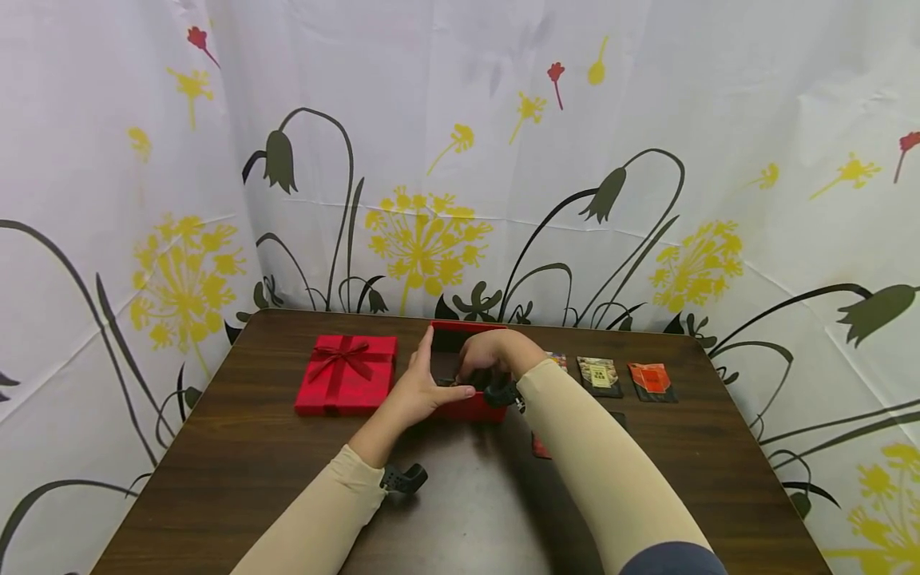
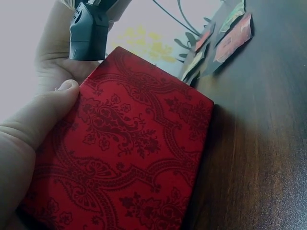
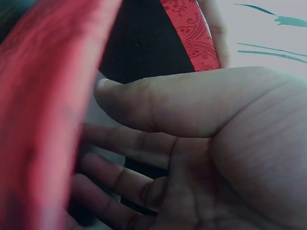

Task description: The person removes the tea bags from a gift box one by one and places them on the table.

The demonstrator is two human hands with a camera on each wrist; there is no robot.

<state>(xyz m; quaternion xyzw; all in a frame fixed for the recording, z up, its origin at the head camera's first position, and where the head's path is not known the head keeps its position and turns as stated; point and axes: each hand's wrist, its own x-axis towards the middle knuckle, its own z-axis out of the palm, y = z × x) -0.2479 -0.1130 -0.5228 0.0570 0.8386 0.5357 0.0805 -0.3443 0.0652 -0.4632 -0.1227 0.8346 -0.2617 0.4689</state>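
Note:
A red patterned gift box (image 1: pixel 470 410) with a black interior stands at the back middle of the table. My left hand (image 1: pixel 413 391) holds its near left corner, thumb along the near rim and fingers up the left wall. The left wrist view shows that thumb against the red patterned wall (image 2: pixel 139 129). My right hand (image 1: pixel 496 355) reaches down inside the box. In the right wrist view its thumb and bent fingers (image 3: pixel 144 105) are beside a greyish surface. The near wall (image 3: pixel 43 120) hides the fingertips, so whether they grip anything is unclear.
Left of the box lies a red lid (image 1: pixel 345 391) with a ribbon bow. To the right are small packets, including a yellow-labelled one (image 1: pixel 600 376) and an orange one (image 1: pixel 652 382). A red packet (image 1: pixel 541 447) is partly under my right arm. A flowered curtain (image 1: pixel 460 160) hangs behind.

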